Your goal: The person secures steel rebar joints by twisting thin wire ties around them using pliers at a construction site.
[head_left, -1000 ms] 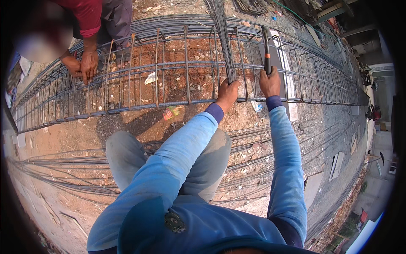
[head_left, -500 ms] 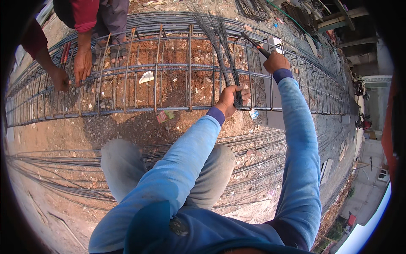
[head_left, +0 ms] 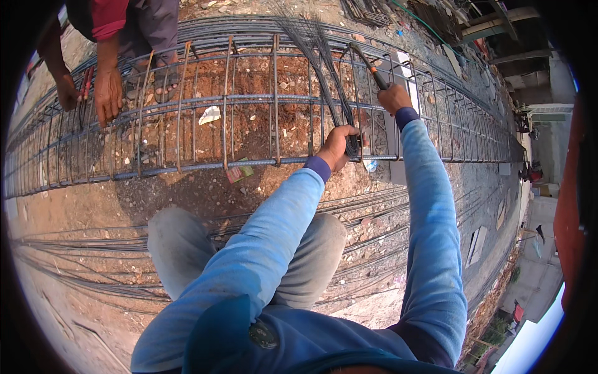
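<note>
A long rebar cage of lengthwise bars and upright ties runs across in front of me. My left hand is closed around a bundle of thin binding wire at its bent lower end, beside the near bar. The loose wire ends fan out over the cage's far side. My right hand grips pincers with orange-and-black handles. Their dark head points away and left, by the cage's far upper bars. Whether the jaws touch a bar, I cannot tell.
At the far left, a co-worker's hands are at the cage, near red-handled tools. Several loose bars lie on the ground around my knees. A pale block is under the cage, and rubble covers the soil.
My right hand and the pincers have shifted slightly left, with the head still near the far bars. My left hand keeps the wire bundle. The co-worker's hands have moved left.
</note>
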A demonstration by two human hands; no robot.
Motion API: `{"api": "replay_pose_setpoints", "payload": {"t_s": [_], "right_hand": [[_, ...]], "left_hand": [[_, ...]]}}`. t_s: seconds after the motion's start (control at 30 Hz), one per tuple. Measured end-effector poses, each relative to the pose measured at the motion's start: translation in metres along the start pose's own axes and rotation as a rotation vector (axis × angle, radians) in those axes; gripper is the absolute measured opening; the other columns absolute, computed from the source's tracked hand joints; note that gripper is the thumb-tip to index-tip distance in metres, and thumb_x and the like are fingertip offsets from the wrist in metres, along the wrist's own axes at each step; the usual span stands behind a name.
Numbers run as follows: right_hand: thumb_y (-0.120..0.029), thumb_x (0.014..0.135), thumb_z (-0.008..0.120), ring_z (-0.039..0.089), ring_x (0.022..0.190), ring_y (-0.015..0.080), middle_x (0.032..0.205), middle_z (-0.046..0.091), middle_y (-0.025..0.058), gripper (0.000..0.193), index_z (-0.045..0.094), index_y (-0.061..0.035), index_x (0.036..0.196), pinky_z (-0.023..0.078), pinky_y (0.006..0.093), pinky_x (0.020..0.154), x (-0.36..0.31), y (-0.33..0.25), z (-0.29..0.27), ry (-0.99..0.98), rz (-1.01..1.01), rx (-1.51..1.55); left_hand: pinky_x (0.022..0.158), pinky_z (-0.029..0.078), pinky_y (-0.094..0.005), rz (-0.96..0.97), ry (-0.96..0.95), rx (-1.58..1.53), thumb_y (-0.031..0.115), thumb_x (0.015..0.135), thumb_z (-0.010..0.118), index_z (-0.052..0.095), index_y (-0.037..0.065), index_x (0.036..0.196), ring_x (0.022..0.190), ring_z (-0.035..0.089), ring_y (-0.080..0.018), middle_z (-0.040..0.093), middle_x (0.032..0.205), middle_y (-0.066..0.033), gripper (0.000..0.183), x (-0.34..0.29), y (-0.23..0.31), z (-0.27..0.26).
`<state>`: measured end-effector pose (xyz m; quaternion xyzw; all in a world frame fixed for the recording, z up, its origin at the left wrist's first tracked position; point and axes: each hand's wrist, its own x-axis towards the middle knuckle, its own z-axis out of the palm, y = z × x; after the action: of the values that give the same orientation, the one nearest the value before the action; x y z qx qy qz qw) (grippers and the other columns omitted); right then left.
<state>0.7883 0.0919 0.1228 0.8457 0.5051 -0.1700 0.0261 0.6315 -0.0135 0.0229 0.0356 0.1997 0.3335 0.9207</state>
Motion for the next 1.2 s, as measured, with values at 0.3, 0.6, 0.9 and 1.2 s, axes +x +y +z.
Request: {"api": "replay_pose_setpoints", "payload": {"t_s": [0.3,0.6,0.9,1.2], "right_hand": [[-0.025,0.078,0.060,0.064,0.083,0.0408,0.086,0.067,0.0249,0.034,0.065,0.0025,0.098,0.049,0.0446,0.076,-0.007,0.005,0.018,0.280,-0.120,0.238],[-0.026,0.080,0.069,0.056,0.062,0.0186,0.067,0.060,0.0139,0.035,0.059,0.0062,0.086,0.046,0.0345,0.061,-0.125,0.043,0.072,0.346,-0.065,0.741],[-0.026,0.073,0.072,0.062,0.074,0.0268,0.082,0.064,0.0187,0.048,0.059,0.0078,0.104,0.048,0.0367,0.072,-0.251,0.025,0.116,0.275,0.061,0.791],[-0.019,0.073,0.070,0.047,0.048,0.0108,0.065,0.054,0.0048,0.031,0.064,0.0032,0.093,0.032,0.0297,0.038,-0.166,0.034,0.056,-0.083,0.172,0.836]], "left_hand": [[0.080,0.052,-0.0387,0.049,0.029,0.046,0.019,0.088,0.046,0.057,-0.003,0.100,0.095,0.066,-0.0285,0.066,0.099,-0.0177,0.027,-0.003,-0.003,-0.001],[0.072,0.052,-0.0344,0.026,0.156,0.226,0.019,0.092,0.047,0.056,-0.002,0.101,0.084,0.064,-0.0219,0.064,0.091,-0.0129,0.025,-0.038,0.008,0.017],[0.045,0.043,-0.0297,-0.030,0.335,0.759,0.024,0.096,0.048,0.054,0.001,0.099,0.057,0.055,-0.0170,0.056,0.088,-0.0092,0.025,-0.262,0.044,-0.025],[0.043,0.042,-0.0274,-0.091,0.377,0.879,0.030,0.096,0.049,0.056,0.002,0.097,0.054,0.054,-0.0120,0.054,0.078,-0.0039,0.029,-0.366,0.053,-0.050]]}}
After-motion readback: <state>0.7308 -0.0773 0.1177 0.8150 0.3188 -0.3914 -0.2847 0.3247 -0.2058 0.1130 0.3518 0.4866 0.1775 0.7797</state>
